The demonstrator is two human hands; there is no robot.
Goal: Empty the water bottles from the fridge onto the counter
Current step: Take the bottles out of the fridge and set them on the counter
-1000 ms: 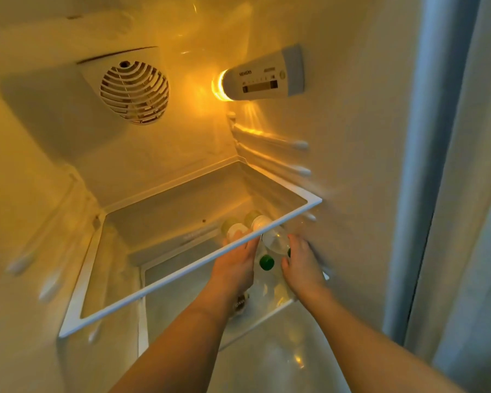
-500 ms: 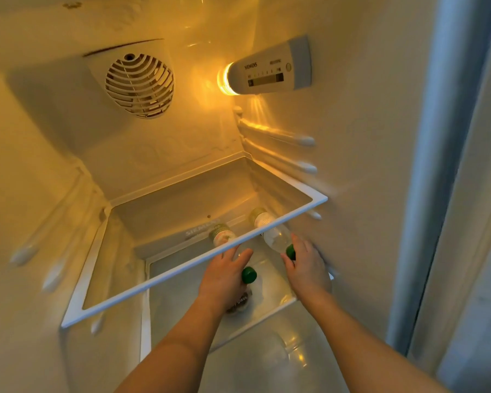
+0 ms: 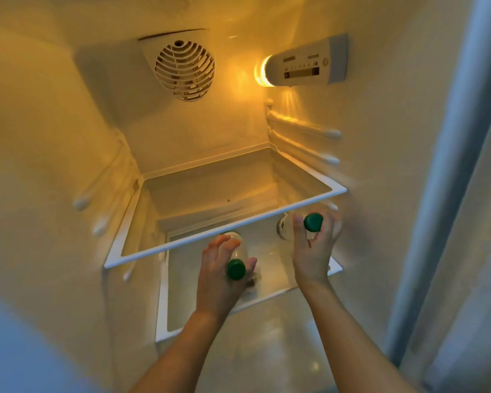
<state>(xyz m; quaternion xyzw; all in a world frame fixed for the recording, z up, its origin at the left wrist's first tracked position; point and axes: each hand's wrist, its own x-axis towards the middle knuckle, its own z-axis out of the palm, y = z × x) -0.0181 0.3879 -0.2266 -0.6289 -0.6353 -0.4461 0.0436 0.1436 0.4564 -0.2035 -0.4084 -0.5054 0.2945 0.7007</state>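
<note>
— Where are the bottles?

— Both are inside the fridge, just under the front edge of the upper shelf. The left bottle is clear with a green cap, cap end towards us, its body running back under that shelf's rim. The right bottle is the same sort, green cap too, and it sits higher, close below the shelf's right front corner.

— And the hands?

— The left hand grips the left bottle at the neck, fingers over the top and thumb curled round on the cap's right side. The right hand holds the right bottle the same way, fingers wrapped round the neck with the cap poking out above them. Both bare forearms reach in from below the shelf.

— Are the bottles resting on anything?

— I can't tell. A lower shelf lies beneath the upper one, and both bottles are over it, but whether they touch it is hidden by the hands.

— What else is in there?

— Above the upper shelf, on the back wall, a round fan grille. To its right, on the side wall, a white control panel with a lamp glowing yellow at its left end. Between panel and shelf, bare rails stick out of the right wall, and there are matching ones on the left wall. Right of the shelf, past the wall, stands the grey door edge.
</note>
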